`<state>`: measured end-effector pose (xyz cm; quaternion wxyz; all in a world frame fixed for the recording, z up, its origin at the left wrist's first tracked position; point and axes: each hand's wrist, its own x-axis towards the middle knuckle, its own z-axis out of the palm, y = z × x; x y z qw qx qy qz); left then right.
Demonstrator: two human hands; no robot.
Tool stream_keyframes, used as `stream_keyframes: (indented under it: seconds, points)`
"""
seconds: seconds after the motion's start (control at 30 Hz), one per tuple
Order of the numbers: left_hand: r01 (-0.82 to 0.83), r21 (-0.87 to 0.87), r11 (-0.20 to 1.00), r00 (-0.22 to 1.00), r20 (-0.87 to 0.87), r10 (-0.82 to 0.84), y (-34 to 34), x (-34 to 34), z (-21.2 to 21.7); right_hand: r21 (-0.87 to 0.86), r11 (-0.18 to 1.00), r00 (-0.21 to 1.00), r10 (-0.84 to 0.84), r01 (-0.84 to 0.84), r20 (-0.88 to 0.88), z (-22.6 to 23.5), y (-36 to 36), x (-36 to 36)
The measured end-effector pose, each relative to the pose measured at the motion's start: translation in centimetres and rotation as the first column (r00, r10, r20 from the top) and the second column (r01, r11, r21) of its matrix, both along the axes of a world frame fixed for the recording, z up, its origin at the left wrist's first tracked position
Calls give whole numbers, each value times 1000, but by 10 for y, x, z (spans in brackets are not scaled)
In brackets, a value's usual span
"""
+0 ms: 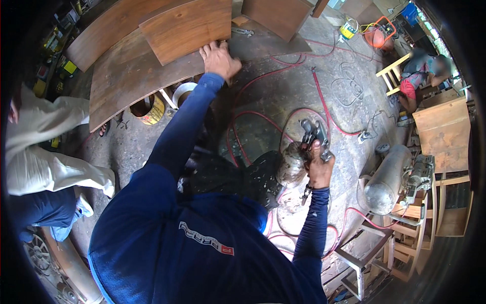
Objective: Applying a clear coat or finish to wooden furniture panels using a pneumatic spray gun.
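Observation:
My left hand [221, 62] reaches forward, its fingers bent over the near edge of a brown wooden panel [188, 29]. That panel stands tilted on a larger brown board [147, 71]. In my right hand [320, 169] is a spray gun [315, 133], held by its handle. The gun's round metal cup [292, 164] is smeared with pale paint and points toward my left. Another dark wooden panel [277, 16] leans beyond the left hand, with a small metal tool [243, 32] near it.
A yellow can [152, 111] and a pale can [183, 92] sit under the board's edge. Red hose [319, 91] loops over the floor. A metal tank [387, 180] and wooden frames stand right. People are at the left [50, 147] and far right [422, 71].

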<state>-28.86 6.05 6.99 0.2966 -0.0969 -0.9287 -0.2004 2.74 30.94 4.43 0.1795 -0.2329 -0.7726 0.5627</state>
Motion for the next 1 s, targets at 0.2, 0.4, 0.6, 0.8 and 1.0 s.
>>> stream_keyframes:
  seconds: [0.2,0.4,0.6,0.8,1.0]
  points:
    - [346,662,665,413,529,-741,-17,174,-52,-92,992,994,84,-91,-71,110,-92,-6]
    - [-511,859,-39,-16,-55,-998,-68,190,-52,20,918,912,396,-397,-104,133,-132,-30]
    - [-549,836,21,-10,19,-1000,-17,169,-59,-102,985,971,112,-136,-211,122,-128,-40]
    - [-579,813,70,-69,37,-997,-16,170,-69,-89,992,989,76,-88,-129,128,-131,-36]
    - [-572,818,-59,57,-32,-998,-130,220,-41,57,842,829,538,-536,-154,125,-162,-36]
